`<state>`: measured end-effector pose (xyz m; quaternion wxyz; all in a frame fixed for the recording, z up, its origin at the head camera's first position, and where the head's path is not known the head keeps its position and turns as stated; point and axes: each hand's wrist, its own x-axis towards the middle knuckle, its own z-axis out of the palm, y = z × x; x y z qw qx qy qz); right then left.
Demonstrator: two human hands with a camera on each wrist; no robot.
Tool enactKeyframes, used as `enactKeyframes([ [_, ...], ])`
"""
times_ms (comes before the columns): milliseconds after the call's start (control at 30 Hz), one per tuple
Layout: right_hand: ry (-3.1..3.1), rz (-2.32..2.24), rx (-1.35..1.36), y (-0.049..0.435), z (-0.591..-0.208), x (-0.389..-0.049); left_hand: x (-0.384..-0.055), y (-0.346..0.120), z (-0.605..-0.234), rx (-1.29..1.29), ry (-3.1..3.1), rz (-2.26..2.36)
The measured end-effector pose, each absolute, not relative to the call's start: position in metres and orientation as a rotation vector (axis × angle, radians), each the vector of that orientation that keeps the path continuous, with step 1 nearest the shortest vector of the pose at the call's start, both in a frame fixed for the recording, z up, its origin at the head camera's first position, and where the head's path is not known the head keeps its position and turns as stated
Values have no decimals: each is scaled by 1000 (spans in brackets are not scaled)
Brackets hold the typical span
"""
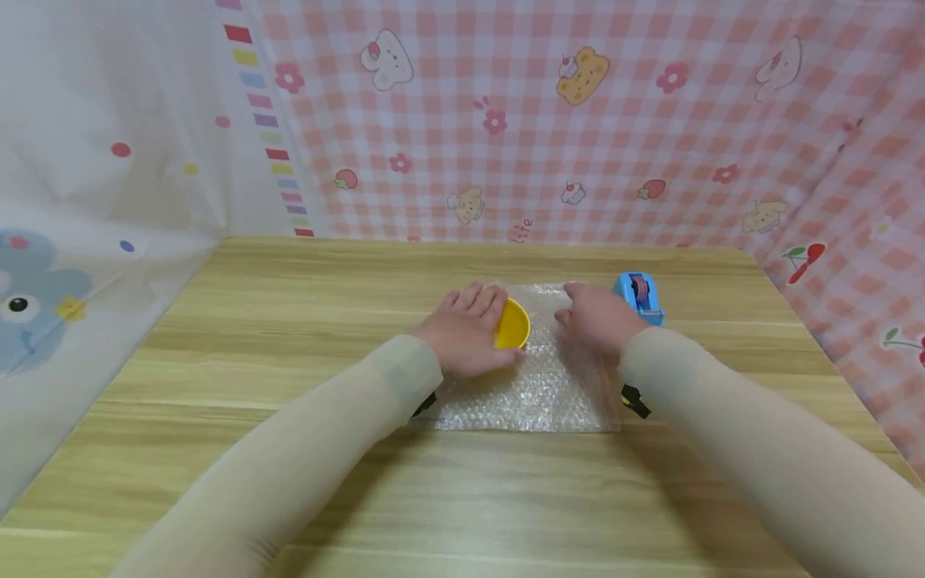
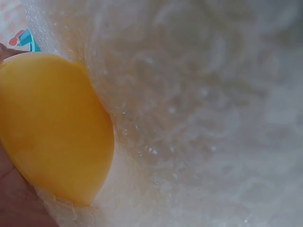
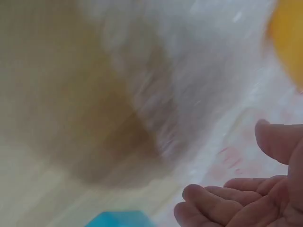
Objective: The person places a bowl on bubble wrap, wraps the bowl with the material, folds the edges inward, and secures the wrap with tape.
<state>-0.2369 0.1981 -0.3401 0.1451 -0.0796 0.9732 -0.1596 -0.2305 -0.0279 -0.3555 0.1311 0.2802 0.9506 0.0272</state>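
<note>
Yellow bowl (image 1: 515,325): is being kept on the bubble wrap (image 1: 535,401), inside the sheet's left half, between the middle of the table (image 1: 448,498) and its far edge; its exact tilt is not being shown clearly.
Left hand (image 1: 466,333): is being laid against the bowl's left side, fingers straight, thumb spread apart from them along the near side of the rim.
Right hand (image 1: 600,319): is being held over the right edge of the sheet, thumb and fingers apart and loosely bent, nothing being gripped; whether the sheet is being touched cannot be told.
Step in hand: as a judgement, the bowl is being placed or steadied on the sheet by the left hand.
Next move: seemingly, a steady left hand is being called for, with a sheet edge being taken up by the right; slipping or rolling of the bowl is being risked if pressure is being eased.
Blue tape dispenser (image 1: 639,299): is being kept near the sheet's far right corner, toward the table's right edge, partly hidden by the right hand; no brand or label is being made out.
Checked cloth (image 1: 614,144): behind the far edge, "life" is being shown in sideways print.
</note>
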Motion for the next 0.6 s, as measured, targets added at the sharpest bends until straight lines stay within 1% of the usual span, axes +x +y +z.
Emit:
enactKeyframes([
  [67,2775,-392,-129,204,-341,-249,-231,-27,-355,814,2755,77],
  [133,2731,-337,-87,207,-344,-260,-232,-28,-355,812,2748,71],
  [333,2699,-86,-195,208,-358,-286,-233,-30,-358,807,2754,57],
  [433,2706,-23,-241,209,-362,-293,-232,-29,-357,812,2755,67],
  [600,2689,-45,-186,207,-361,-295,-232,-29,-354,824,2744,82],
])
